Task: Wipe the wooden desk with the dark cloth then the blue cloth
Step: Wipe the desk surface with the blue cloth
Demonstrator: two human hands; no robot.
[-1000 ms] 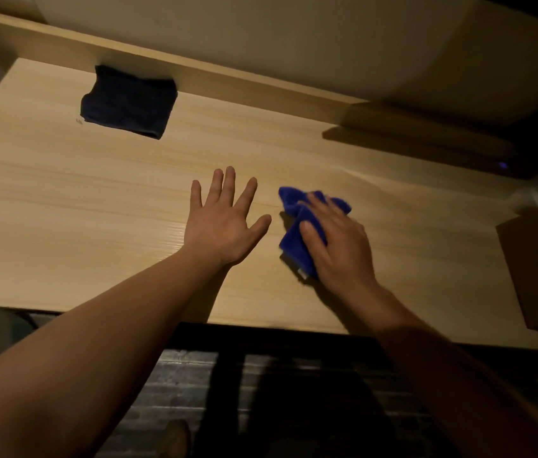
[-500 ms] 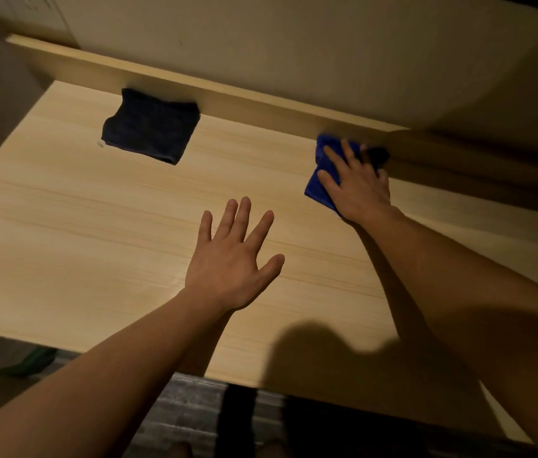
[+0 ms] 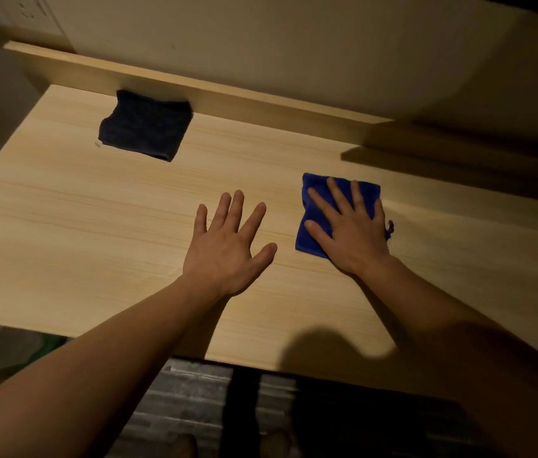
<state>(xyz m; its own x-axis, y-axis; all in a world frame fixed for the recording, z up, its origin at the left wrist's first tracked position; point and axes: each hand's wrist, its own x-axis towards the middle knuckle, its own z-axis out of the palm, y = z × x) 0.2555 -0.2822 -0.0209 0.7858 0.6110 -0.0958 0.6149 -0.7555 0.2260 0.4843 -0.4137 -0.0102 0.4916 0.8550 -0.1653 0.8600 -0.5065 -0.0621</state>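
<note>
Blue cloth (image 3: 313, 206) lay under the flat, spread right hand (image 3: 348, 231), pressed, not clamped. It could bunch if pressure slipped. Left hand (image 3: 228, 249) rested apart, empty, on the desk (image 3: 62, 226).

No legible txt, labels or nos. anywhere in view.

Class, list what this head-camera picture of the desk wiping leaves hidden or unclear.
- Middle of the blue cloth: covered by the right hand, head view.
- Right end of the wooden desk: lost in deep shadow and cut by the frame edge.
- Dark cloth: weave too dim to read.
</note>
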